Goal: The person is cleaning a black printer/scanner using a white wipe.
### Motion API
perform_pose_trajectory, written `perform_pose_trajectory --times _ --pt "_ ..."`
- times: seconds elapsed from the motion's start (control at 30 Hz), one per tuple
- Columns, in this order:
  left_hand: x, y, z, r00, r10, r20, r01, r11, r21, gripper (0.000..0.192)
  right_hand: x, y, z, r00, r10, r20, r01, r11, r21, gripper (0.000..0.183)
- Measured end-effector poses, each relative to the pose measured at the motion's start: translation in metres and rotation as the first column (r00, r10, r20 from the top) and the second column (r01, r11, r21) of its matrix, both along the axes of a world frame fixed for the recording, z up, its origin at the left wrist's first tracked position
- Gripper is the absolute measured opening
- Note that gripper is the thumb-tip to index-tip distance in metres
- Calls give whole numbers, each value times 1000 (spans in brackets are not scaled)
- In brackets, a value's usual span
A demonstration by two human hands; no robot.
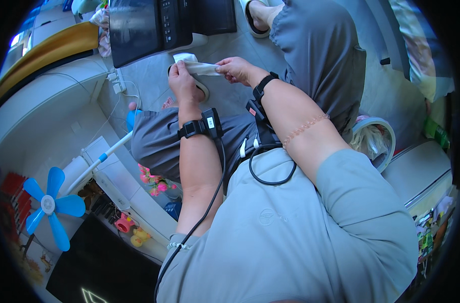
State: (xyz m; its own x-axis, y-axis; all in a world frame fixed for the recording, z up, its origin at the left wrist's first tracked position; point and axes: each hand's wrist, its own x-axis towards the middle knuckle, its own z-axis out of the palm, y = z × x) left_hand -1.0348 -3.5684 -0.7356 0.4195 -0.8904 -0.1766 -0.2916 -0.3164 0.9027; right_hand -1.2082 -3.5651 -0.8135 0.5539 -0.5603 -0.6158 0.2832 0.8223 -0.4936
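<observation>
A folded white tissue or wipe [203,69] is stretched between my two hands above the tiled floor. My left hand [183,77] pinches its left end between thumb and fingers, with a loose white flap standing up behind the thumb. At the other end, my right hand [237,70] grips the tissue with thumb and forefinger, the remaining fingers curled under. Just beyond my hands stands a glossy black appliance [139,30] with a button panel [168,22] along its side. Neither hand touches it.
A lined waste bin [392,142] stands by my right side. To the left are a blue-bladed fan [48,204], a white cabinet [63,98], pink flowers [156,181] and a dark screen [101,257]. White plugs and cables [118,85] lie near the appliance. A black cable [215,200] runs along my left arm.
</observation>
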Motion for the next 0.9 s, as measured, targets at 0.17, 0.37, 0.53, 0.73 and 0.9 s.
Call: perform_pose_trajectory --times 0.17,0.37,0.53,0.73,0.9 --pt "-17 0 10 989 -53 138 82 973 -215 23 1 -4 17 994 -10 -106 12 1000 17 19" --pt "-36 3 20 617 -772 154 690 624 366 22 18 -1 5 814 -523 253 396 818 418 33" --pt "-4 -43 58 694 -571 438 604 794 77 29 23 -10 -17 869 -491 -64 481 806 345 33" --pt "54 -179 85 343 -73 936 597 787 -157 51 54 -33 -76 793 -548 -267 609 708 357 28" --pt "120 -196 45 403 -197 894 418 908 11 56 108 -74 -115 786 -420 -454 570 777 268 34"
